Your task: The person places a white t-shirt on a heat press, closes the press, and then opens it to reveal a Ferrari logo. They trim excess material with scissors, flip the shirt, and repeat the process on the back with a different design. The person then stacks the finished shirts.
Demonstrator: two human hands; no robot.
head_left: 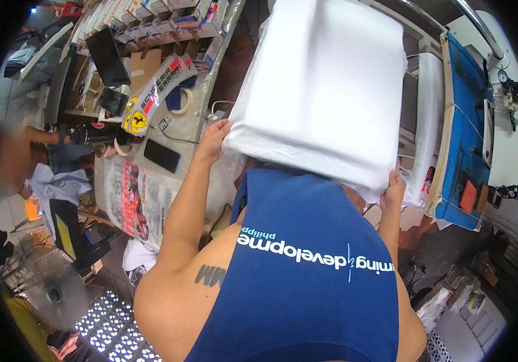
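Note:
In front of me a smooth white cloth (325,90) is draped over a flat, rectangular board, its near edge hanging down towards my body. My left hand (213,141) is closed on the cloth at its near left corner, fingers at the edge. At the near right corner my right hand (393,189) pinches the hanging edge of the same cloth. A few soft creases run along the near side. What lies beneath the cloth is hidden.
To the left, a plastic-covered table (195,130) holds a phone (162,155), a roll of tape (179,101) and printed sheets (135,199). Another person (15,154) is at the far left, near a fan (51,286). A blue panel (455,133) stands at the right.

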